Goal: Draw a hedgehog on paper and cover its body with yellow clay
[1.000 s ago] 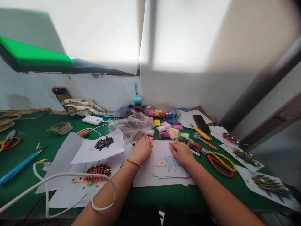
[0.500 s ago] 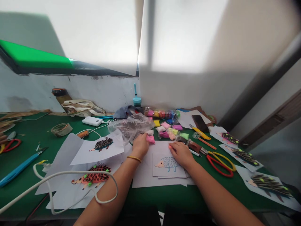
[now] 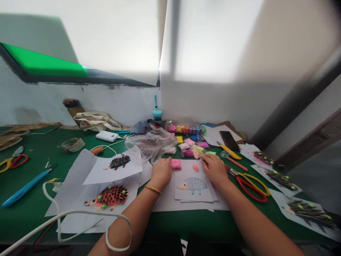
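My left hand [image 3: 162,172] is closed, its fingertips on a bright pink packet of modelling clay [image 3: 176,164] at the top of the white paper. My right hand [image 3: 214,168] has its fingers pinched together beside a peach clay packet [image 3: 196,153]; what lies between the fingertips is too small to make out. Between the hands a small orange-pink lump of clay [image 3: 195,167] rests on the paper. Just below it is a sheet with a hedgehog drawing [image 3: 193,185], outlined in blue with a peach face.
Several coloured clay packets [image 3: 189,142] and a crumpled plastic bag [image 3: 151,142] lie behind my hands. Red-yellow scissors [image 3: 252,185], a yellow cutter [image 3: 230,151] and a phone [image 3: 229,140] are at right. Finished hedgehog pictures [image 3: 113,196] flank both sides; a white cable [image 3: 80,212] loops over the left.
My right hand has drawn off the orange-pink lump and moved up and right toward the peach packet. My left hand and the pink packet have shifted slightly nearer. The view has turned slightly left.
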`<state>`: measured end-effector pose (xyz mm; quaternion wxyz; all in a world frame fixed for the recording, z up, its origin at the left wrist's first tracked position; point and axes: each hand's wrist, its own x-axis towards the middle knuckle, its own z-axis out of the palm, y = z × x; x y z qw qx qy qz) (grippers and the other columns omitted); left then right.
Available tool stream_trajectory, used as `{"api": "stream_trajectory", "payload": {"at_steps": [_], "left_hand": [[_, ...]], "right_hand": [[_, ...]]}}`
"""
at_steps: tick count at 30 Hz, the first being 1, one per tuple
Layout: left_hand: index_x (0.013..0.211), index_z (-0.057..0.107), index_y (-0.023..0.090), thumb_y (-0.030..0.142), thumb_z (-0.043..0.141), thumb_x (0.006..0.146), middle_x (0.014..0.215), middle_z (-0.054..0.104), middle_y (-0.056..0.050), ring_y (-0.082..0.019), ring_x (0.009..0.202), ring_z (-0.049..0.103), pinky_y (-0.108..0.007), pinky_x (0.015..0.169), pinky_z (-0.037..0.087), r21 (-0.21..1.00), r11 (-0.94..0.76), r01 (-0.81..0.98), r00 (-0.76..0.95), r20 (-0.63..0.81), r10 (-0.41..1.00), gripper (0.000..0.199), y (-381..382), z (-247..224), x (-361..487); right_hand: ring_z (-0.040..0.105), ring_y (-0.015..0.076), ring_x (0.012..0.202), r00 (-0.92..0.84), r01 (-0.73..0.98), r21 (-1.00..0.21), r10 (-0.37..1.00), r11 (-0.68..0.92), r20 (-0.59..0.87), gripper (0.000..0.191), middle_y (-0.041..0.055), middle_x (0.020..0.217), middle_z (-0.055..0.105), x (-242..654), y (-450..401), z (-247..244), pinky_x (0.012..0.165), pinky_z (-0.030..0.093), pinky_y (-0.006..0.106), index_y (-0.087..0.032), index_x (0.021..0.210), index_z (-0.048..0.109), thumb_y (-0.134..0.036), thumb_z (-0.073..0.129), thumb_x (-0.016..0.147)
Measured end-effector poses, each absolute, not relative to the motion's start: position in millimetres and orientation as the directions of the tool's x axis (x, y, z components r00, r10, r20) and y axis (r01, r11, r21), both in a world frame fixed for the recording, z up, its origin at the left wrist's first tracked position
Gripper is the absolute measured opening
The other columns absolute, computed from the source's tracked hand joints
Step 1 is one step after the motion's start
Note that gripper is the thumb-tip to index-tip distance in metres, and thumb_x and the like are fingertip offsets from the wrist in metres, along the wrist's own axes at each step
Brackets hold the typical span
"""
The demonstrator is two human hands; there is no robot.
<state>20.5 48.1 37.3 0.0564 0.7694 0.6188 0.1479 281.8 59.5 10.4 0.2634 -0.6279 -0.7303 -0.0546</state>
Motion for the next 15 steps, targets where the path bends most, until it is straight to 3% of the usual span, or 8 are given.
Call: {"api": "stream_trajectory", "payload": {"at_steps": [7, 15], "left_hand": [[0.127, 0.056, 0.019, 0.022, 0.054, 0.089, 0.114, 0.066, -0.011, -0.025, 0.109, 0.059, -0.033, 0.091, 0.043, 0.335, -0.226, 0.915, 0.171, 0.185, 0.968, 0.038, 50, 23, 15], [0.121, 0.055, 0.023, 0.025, 0.055, 0.088, 0.1, 0.07, -0.006, -0.023, 0.094, 0.063, -0.035, 0.085, 0.043, 0.395, -0.206, 0.895, 0.131, 0.209, 0.969, 0.033, 47, 21, 17]], "right_hand": [[0.054, 0.0264, 0.105, 0.076, 0.967, -0.249, 0.89, 0.043, 0.45, 0.034, 0.0082, 0.116, 0.065, 309, 71, 11, 0.089, 0.039, 0.039, -0.022, 0.116, 0.067, -0.021, 0.046, 0.088], [0.058, 0.0261, 0.106, 0.217, 0.922, -0.387, 0.84, -0.01, 0.497, 0.044, 0.012, 0.115, 0.066, 366, 82, 14, 0.092, 0.044, 0.04, -0.017, 0.119, 0.067, -0.018, 0.036, 0.088]]}}
